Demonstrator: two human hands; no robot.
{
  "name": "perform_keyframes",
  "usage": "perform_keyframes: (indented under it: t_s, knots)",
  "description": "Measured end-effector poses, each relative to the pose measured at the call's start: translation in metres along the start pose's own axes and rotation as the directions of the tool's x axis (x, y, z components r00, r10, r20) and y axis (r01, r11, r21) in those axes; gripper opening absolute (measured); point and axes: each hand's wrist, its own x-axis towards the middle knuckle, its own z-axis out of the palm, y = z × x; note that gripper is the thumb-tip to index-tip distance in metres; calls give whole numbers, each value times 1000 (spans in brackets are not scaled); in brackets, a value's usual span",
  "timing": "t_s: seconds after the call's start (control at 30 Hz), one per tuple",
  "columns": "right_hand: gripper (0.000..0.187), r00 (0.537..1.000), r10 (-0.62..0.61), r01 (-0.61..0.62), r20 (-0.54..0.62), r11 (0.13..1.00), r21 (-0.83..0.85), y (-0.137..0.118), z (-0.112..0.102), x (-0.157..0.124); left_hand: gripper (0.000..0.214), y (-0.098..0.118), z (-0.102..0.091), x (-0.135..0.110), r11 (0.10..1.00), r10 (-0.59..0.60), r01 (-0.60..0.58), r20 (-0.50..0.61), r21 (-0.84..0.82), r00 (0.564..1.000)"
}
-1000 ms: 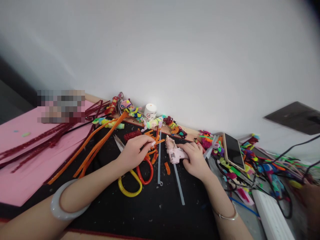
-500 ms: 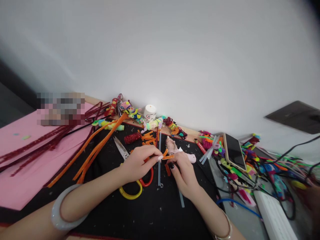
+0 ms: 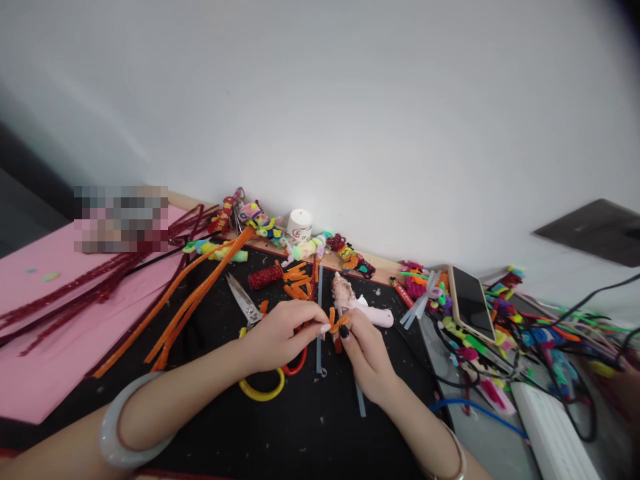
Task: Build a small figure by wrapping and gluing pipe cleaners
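Left hand (image 3: 289, 337) and right hand (image 3: 371, 350) are pinching short orange fuzzy strips (image 3: 341, 325) in a fingertip grip just in front of the glue gun (image 3: 374, 315), while scissors (image 3: 251, 316) are lying to its left.

The left forearm (image 3: 200, 383) is bare and wears a thick, smooth, rounded bangle (image 3: 109, 430) in a pale, milky grey-white, seated well back from the wrist. On the left hand (image 3: 285, 337), a nail (image 3: 325, 329) shows whitish and glossy. The right forearm (image 3: 417, 417), also bare, carries a thin silvery bracelet (image 3: 461, 457), far slimmer than the bangle. The thumbnail (image 3: 344, 331) of the right hand (image 3: 370, 353) is painted a shiny black.
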Motion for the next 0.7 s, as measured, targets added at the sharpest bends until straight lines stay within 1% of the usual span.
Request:
perform_keyframes:
  t_s: [0.13, 0.3, 0.53, 0.7]
  knots:
    - [19, 999, -32, 32, -1, 999, 10, 1, -1, 0, 13, -1, 0, 0, 999, 14, -15, 32, 32, 999]
    - [20, 999, -39, 39, 7, 999, -15, 0, -1, 0, 14, -1, 0, -1, 998, 25, -28, 58, 54, 998]
    - [20, 999, -45, 44, -4, 996, -72, 1, 0, -1, 13, -2, 1, 0, 995, 38, -44, 67, 91, 997]
    - [19, 999, -54, 54, 4, 996, -67, 3, 0, -1, 12, -2, 1, -1, 994, 30, -36, 59, 102, 998]
